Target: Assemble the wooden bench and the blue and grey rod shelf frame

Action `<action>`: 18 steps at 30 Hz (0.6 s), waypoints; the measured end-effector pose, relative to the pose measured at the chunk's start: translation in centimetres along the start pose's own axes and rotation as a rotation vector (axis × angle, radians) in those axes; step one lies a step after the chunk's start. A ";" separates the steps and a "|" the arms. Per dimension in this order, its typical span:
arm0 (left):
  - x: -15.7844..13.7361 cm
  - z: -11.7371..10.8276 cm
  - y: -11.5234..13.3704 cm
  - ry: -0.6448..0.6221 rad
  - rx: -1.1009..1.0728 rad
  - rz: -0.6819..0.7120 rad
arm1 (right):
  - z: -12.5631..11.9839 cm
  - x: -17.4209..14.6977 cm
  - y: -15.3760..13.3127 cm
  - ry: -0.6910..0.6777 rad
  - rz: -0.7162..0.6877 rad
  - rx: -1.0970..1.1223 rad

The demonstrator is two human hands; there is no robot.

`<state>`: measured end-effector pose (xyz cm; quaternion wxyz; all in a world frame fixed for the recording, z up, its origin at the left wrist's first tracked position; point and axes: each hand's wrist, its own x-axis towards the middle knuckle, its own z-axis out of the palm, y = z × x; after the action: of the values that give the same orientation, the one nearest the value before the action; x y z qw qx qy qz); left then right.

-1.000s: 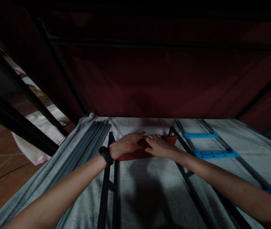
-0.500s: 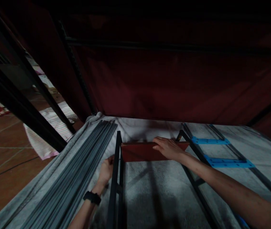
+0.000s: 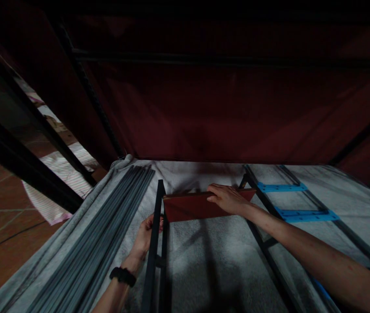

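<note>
A reddish-brown board [image 3: 191, 208] stands on edge between the two sides of a dark metal frame [image 3: 152, 256]. My right hand [image 3: 227, 199] grips the board's top edge near its right end, fingers laid over the far side. My left hand [image 3: 146, 230], with a black band on the wrist, is at the frame's left side, level with the board's left end. Its fingers are bent together and reach in between the two left bars. The front bar partly covers them, and whatever they pinch is too small to make out.
Several grey metal tubes [image 3: 103, 234] lie side by side on the left of the grey cloth [image 3: 211, 261]. To the right lies another dark frame with blue crosspieces [image 3: 307, 215]. A dark red sheet [image 3: 198, 121] hangs behind. Dark posts [image 3: 35, 167] stand at the left.
My left hand has moved slightly forward, its fingertips now showing between the left bars. The board's left end looks slightly lower than its right. My right hand keeps its grip.
</note>
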<state>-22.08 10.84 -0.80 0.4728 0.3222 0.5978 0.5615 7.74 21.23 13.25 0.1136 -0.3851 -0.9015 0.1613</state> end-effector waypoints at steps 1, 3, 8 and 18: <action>0.1 0.0 -0.2 -0.005 -0.018 0.004 | -0.1 0.0 0.1 0.003 0.002 0.005; 0.1 -0.3 -0.3 -0.027 -0.040 0.010 | -0.1 -0.1 0.2 0.006 -0.003 0.013; 0.7 -1.3 -0.2 -0.065 0.142 -0.070 | -0.2 0.1 -0.1 -0.007 -0.015 0.019; 0.6 -0.2 -0.8 -0.075 0.020 0.090 | -0.1 0.1 0.6 0.007 -0.003 0.040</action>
<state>-22.35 11.17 -1.71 0.4660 0.3743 0.5699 0.5639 8.13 21.72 13.14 0.1249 -0.3821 -0.8982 0.1779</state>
